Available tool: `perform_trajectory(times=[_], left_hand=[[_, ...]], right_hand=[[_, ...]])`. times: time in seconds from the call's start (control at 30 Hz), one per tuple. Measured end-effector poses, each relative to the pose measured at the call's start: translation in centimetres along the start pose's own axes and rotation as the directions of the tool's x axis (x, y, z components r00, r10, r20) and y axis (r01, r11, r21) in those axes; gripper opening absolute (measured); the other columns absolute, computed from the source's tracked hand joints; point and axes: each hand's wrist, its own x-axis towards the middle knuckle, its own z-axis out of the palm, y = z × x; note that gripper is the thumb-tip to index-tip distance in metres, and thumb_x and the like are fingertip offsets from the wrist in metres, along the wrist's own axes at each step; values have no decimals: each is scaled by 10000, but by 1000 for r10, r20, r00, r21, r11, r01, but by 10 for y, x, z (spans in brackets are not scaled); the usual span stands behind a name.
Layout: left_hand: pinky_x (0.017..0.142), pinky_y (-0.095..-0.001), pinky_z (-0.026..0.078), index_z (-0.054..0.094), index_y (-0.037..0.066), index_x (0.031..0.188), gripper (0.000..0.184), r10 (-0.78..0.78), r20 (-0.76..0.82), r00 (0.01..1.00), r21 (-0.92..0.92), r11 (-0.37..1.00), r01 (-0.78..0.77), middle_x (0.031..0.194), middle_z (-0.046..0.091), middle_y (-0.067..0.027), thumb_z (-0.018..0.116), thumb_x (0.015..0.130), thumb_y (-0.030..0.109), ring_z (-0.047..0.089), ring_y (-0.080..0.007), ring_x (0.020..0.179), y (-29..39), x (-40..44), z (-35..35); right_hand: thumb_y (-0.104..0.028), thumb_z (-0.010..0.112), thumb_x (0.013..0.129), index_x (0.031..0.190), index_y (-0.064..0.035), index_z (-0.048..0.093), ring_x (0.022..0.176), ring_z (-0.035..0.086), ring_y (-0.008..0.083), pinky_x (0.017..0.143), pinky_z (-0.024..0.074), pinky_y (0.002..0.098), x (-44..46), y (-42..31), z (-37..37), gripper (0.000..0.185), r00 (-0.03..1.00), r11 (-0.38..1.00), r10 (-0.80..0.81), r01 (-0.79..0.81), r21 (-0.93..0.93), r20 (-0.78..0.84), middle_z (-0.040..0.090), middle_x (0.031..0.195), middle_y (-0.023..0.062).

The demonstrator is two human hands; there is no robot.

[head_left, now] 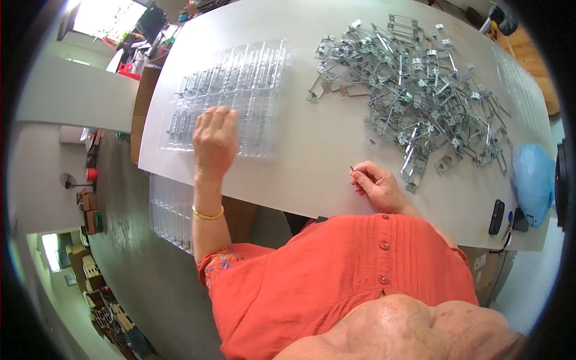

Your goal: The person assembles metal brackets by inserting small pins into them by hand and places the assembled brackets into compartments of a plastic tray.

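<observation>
My left hand (216, 139), a yellow bangle on its wrist, is over the near side of a clear plastic compartment tray (259, 96). Its fingers curl downward, and the fingertips and whatever they hold are hidden. Rows of metal parts lie in the tray's slots. Close to the table's front edge, my right hand (379, 185) is closed, pinching a small thin dark piece (352, 169) between thumb and forefinger. Beyond it spreads a large heap of metal brackets (402, 90), tangled together.
The white table (312, 156) curves around me. At its right are a blue plastic bag (533, 183), a black object (497, 217) and a clear plastic sheet or tray (522, 90). More clear trays (170, 210) sit below the table's left edge. Cardboard boxes (90, 210) stand across the floor.
</observation>
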Motion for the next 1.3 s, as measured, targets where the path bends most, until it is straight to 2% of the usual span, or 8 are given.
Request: perform_trajectory(times=[0.17,0.37,0.53,0.7,0.9,1.0,1.2,1.3], left_hand=[[878,-418,544,714,44,1025,186,-30,-103,994,-354,935,-8,1023,714,-112,733,841,25,679,-312,1000,90,41,27],[865,-419,537,698,48,1045,191,-213,-47,976,-500,851,161,1046,708,-130,743,860,60,670,-333,994,143,77,89],[888,-458,508,655,15,1077,235,-243,18,970,-465,857,223,1072,674,-177,709,860,91,632,-370,1006,143,111,122],[934,-460,513,619,4,1173,368,-265,76,961,-424,864,272,1186,639,-215,723,832,95,610,-395,1102,136,156,154],[1072,-486,455,581,64,1356,502,-80,183,980,-310,941,135,1378,597,-179,678,865,97,557,-382,1276,115,193,204],[1044,-455,472,613,76,1249,456,-75,299,951,-317,933,173,1309,635,-125,736,810,92,579,-322,1269,119,197,209],[987,-448,474,648,100,1208,379,13,228,974,-204,978,34,1204,692,-78,732,840,131,616,-263,1216,115,197,223],[1010,-443,468,661,99,1223,425,29,224,974,-184,983,13,1214,706,-95,780,826,195,631,-280,1200,114,197,222]], right_hand=[[-163,627,1054,1093,-39,657,780,618,80,712,544,258,0,3,-3,133,1000,1000,-7,7,10,13,655,886,9],[-168,622,1057,1099,-38,653,775,614,80,706,542,262,-1,9,-9,140,999,999,-13,11,48,41,651,889,12],[-180,622,1058,1097,-40,653,773,612,79,701,537,260,1,9,-13,149,997,995,-27,19,99,78,648,882,9],[-179,612,1060,1082,-31,656,761,613,74,686,535,257,1,5,-15,156,994,999,-44,41,36,100,651,869,5],[-175,615,1052,1076,-26,664,748,616,70,672,539,261,-1,1,-16,158,991,997,-74,75,-3,110,656,862,3],[-172,616,1051,1076,-26,665,742,619,70,668,541,260,1,4,-18,156,990,996,-84,86,-12,115,659,855,4],[-168,617,1050,1072,-28,669,720,621,71,652,540,256,2,5,-17,150,990,995,-91,95,-29,108,666,841,4],[-172,619,1049,1074,-28,671,720,621,70,650,539,257,2,3,-17,155,990,995,-91,95,-31,111,668,840,5]])
